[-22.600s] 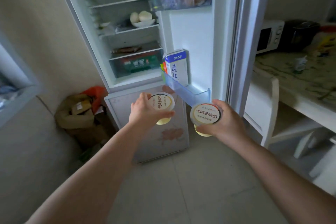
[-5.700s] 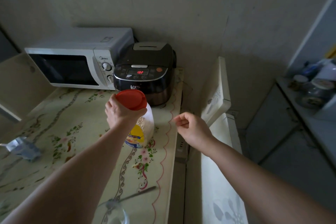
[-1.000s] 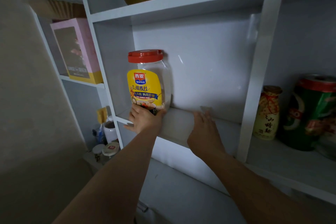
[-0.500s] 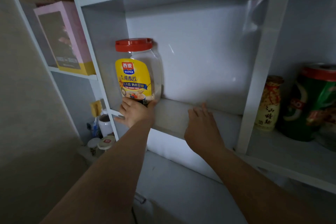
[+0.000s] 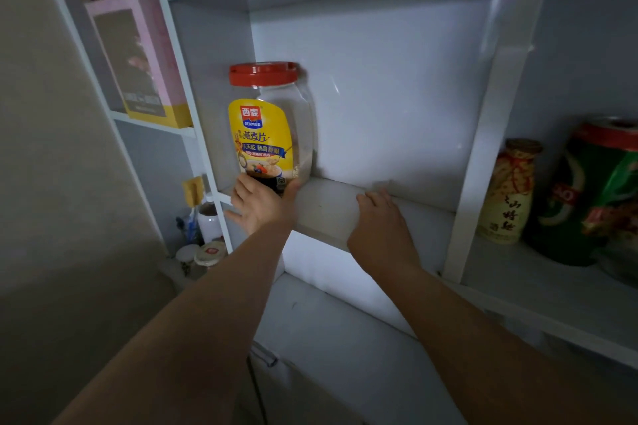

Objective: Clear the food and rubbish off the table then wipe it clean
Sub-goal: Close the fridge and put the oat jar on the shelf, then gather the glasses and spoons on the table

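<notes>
A clear plastic oat jar [image 5: 272,128] with a red lid and a yellow label stands upright at the left end of a white cabinet shelf [image 5: 331,214]. My left hand [image 5: 260,203] rests against the jar's base, thumb on one side and fingers spread on the other. My right hand [image 5: 379,228] lies flat on the shelf's front edge, to the right of the jar, with nothing in it. The table is out of view.
A pink and yellow box [image 5: 138,59] sits on a side shelf at the left. Small jars [image 5: 207,252] stand lower left. A yellow bottle [image 5: 507,193] and a green tin [image 5: 593,197] fill the right compartment behind a white upright [image 5: 483,148].
The jar stays upright on the shelf with my left hand at its base. My right hand has barely shifted on the shelf edge. The view has moved slightly.
</notes>
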The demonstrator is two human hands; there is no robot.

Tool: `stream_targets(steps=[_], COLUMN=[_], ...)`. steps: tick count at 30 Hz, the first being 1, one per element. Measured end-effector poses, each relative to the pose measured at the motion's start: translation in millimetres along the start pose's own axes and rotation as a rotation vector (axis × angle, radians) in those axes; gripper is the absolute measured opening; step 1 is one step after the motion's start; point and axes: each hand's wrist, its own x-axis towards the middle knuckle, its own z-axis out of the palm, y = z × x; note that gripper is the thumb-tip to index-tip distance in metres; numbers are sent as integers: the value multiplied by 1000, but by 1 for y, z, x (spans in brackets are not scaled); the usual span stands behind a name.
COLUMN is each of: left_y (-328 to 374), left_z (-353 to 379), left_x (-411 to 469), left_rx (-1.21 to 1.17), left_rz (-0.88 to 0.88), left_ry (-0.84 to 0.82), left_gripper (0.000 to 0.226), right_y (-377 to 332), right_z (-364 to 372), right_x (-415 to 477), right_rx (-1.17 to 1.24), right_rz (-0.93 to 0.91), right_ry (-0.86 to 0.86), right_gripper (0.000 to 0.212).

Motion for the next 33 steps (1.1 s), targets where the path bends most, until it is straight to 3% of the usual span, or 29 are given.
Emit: stream_targets(steps=[5, 16, 24, 33], left_y=[-21, -71, -114, -177], left_z=[-28, -128, -222, -330], left_x=[-27, -109, -223, -360], left_rx=[10, 182, 278, 319], left_rz=[-37, -289, -489, -824], left_ry=[-1, 229, 372, 585], left_gripper=[96, 93, 92, 89], right_y=[5, -11, -55, -114], right_z=[-2, 2, 2, -27], right_x=[-2, -65, -175, -292], right_rx=[59, 148, 293, 407], right_rz=[-79, -523, -814, -1086], right_ry=[-7, -49, -276, -555], right_gripper=[56, 54, 49, 59])
